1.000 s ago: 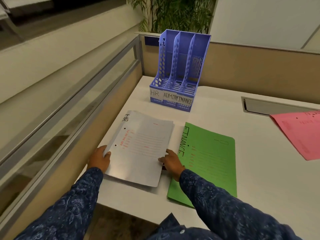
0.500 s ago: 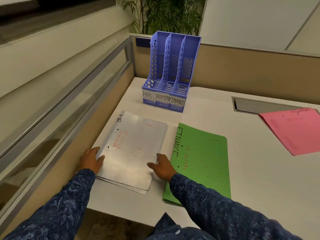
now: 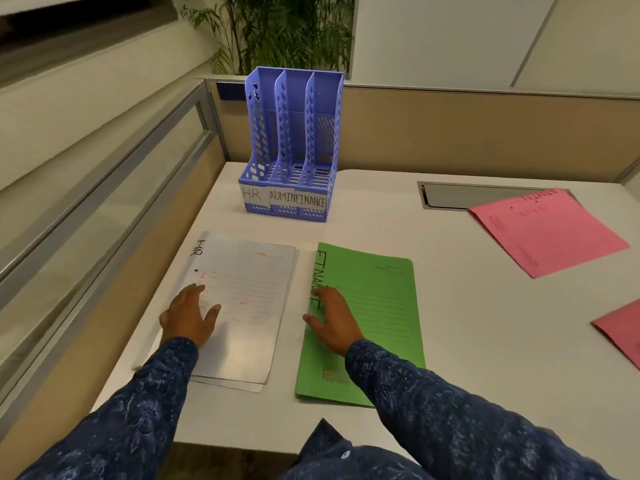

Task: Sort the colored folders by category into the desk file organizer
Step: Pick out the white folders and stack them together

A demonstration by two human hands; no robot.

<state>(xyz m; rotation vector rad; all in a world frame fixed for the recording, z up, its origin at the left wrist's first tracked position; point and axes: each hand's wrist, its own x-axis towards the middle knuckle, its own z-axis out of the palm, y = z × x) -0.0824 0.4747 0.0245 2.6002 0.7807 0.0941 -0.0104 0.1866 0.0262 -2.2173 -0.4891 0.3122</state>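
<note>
Hands: my left hand [image 3: 189, 318] lies flat on the white folder [image 3: 242, 306], fingers spread, gripping nothing; my right hand [image 3: 330, 318] lies flat on the green folder [image 3: 377, 317], fingers loosely spread, gripping nothing.
White folder: marked HR, near the desk's [image 3: 467, 341] left edge, close to the front edge; another white sheet's edge peeks out beneath its near end.
Green folder: marked FINANCE along its left side, just beside the white one, apart from it by a narrow strip of desk.
Pink folder [image 3: 547, 230]: flat toward the right edge, well apart from my hands, its far corner over the grey cable tray [image 3: 446, 195].
Second pink folder [image 3: 620, 332]: only a corner shows at the right edge.
File organizer [image 3: 292, 147]: blue, upright near the back left corner, three slots labelled HR, ADMIN, FINANCE from left to right, all three vacant.
Sleeves: dark blue patterned cloth covers both my forearms.
</note>
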